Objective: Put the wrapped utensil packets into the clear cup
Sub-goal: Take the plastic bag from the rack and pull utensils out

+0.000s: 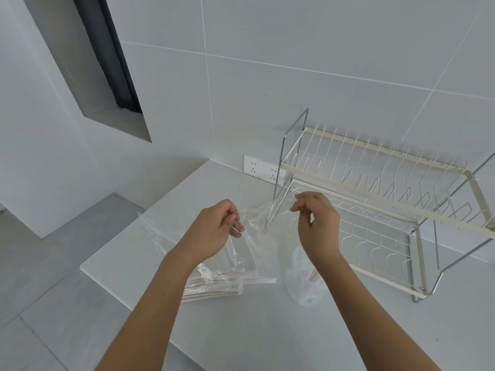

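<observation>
Left fingers: the left hand (214,228) pinches a fold of clear plastic bag (251,236) between thumb and curled fingers (237,223), held up off the tabletop.
Right fingers: the right hand (318,226) pinches the opposite edge of the same film with thumb and forefinger; the other fingers are loosely bent. The two hands appear to be pulling the bag's mouth apart.
Wrapped utensil packets: a bundle (214,283) lies flat on the tabletop (254,338), below and just beside the left wrist, partly under loose film; whether it is inside the bag or only beneath it I cannot tell.
Clear cup: a faint transparent shape (302,279) sits on the tabletop under the right forearm, probably the cup, though its outline is too weak to be sure. No packet shows inside it.
Progress: judged early; the packets are not yet in the cup, and opening the wrapping seems to be the step in hand. All the loading is left.
Surroundings: a wire dish rack (375,210) stands close behind the right hand, against the tiled wall, with a wall socket (262,170) beside it.
In the way: the slack film drapes over both bundle and cup area and could snag; the rack crowds the right side.
</observation>
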